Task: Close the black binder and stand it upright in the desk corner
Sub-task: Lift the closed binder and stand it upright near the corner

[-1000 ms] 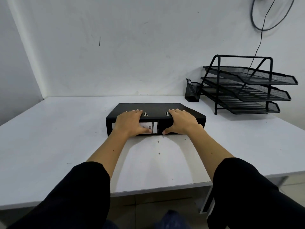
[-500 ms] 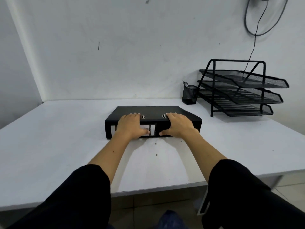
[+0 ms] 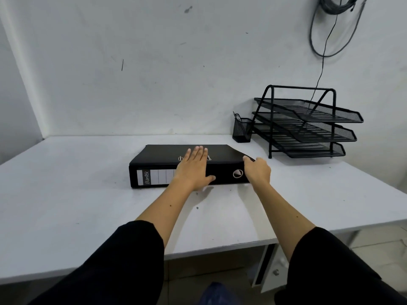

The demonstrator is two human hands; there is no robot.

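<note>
The black binder [image 3: 163, 155] lies flat and closed on the white desk [image 3: 66, 190], its spine with a white label facing me. My left hand [image 3: 193, 168] rests palm down over the top cover and spine near the middle, thumb against the spine. My right hand [image 3: 257, 170] wraps around the binder's right end beside the round finger hole, fingers curled over the top corner. The desk's back left corner [image 3: 45, 137], where two walls meet, is free.
A black three-tier mesh tray rack [image 3: 308, 124] stands at the back right, with a small black mesh pen cup [image 3: 241, 129] beside it. Cables [image 3: 326, 40] hang on the wall above. The desk's front edge runs close below my forearms.
Both hands shifted right along the binder: the left from the label to the middle, the right from the top to the right end. The label is now uncovered.
</note>
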